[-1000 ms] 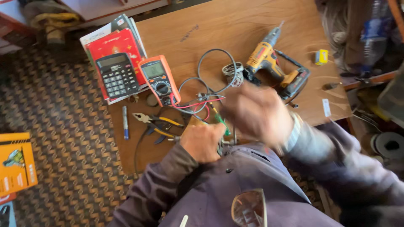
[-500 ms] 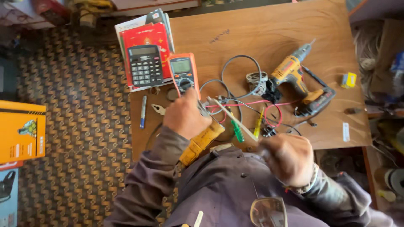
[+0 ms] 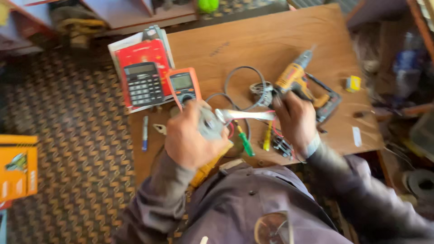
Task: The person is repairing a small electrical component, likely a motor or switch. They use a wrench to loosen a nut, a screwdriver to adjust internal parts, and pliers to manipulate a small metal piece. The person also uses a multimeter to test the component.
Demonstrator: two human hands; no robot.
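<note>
Near the table's (image 3: 280,31) front edge, left hand (image 3: 192,138) grips a blurred tool (image 3: 244,114); right hand (image 3: 296,121) clasps the drill (image 3: 298,81). Far half lies bare.

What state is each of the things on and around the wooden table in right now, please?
Left hand: closed around a blurred pale object, above the table.
Right hand: gripping the end of a pale flat strip.
Cordless drill: lying on its side, untouched.
Multimeter: flat, face up.
Calculator: face up on a red book.
Green-handled screwdriver: lying flat.
Blue pen: lying flat near the table edge.
</note>
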